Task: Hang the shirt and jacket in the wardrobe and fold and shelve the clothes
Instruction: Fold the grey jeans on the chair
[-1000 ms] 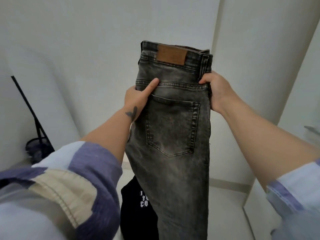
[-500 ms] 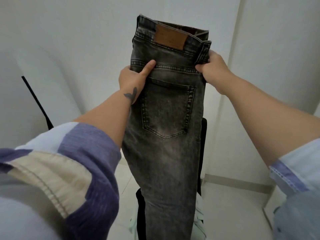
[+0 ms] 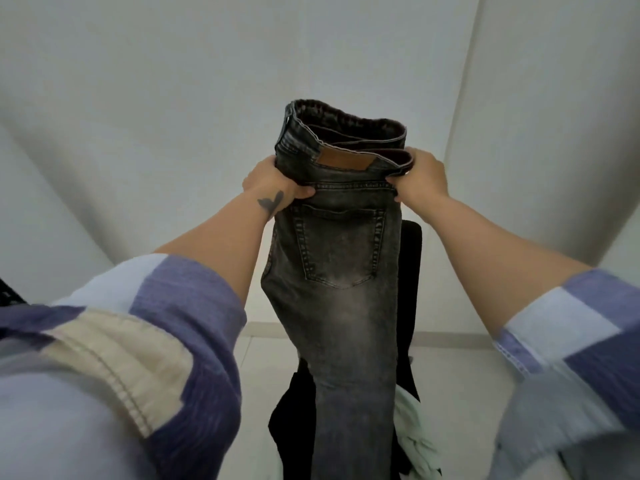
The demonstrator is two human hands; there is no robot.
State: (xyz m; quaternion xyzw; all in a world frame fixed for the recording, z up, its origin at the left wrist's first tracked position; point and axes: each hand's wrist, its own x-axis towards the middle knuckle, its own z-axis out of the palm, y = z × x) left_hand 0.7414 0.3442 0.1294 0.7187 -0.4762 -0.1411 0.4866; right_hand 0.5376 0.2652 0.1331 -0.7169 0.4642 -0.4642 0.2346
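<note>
Sleeves: rolled patchwork cuffs [image 3: 180, 327] at 8 and 4 o'clock, both forearms reaching up and forward to the centre.
Left hand [image 3: 273, 185]: fingers curled round the jeans' left edge just under the waistband, thumb laid across the front.
Right hand [image 3: 420, 180]: clenched on the waistband's right end, thumb in front.
Jeans [image 3: 343, 289]: grey, held up between the hands at centre; back pocket and brown patch [image 3: 344, 160] face the camera; long axis vertical, waistband at 12, legs hanging to 6.
Behind: black garment [image 3: 291, 417] and pale green cloth [image 3: 414, 434] at 6 o'clock, partly hidden by the legs.
Far: white walls [image 3: 173, 98], pale floor.
</note>
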